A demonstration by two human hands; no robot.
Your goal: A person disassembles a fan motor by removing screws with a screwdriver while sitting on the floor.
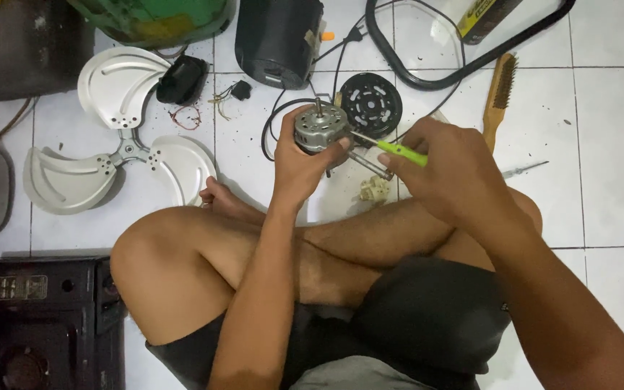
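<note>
Gripping the fan motor [319,128] — left hand [299,165] fingers [288,124] wrapped around.

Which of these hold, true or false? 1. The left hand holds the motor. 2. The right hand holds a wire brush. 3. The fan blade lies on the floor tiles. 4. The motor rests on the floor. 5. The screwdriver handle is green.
1. True: the left hand grips the motor.
2. False: the right hand holds a screwdriver; the wire brush lies on the floor, untouched.
3. True: the fan blade lies flat on the floor tiles, to the left of the hands.
4. False: the motor is held up above the crossed legs.
5. True: the handle is bright green, with the shaft pointed at the motor.
</note>
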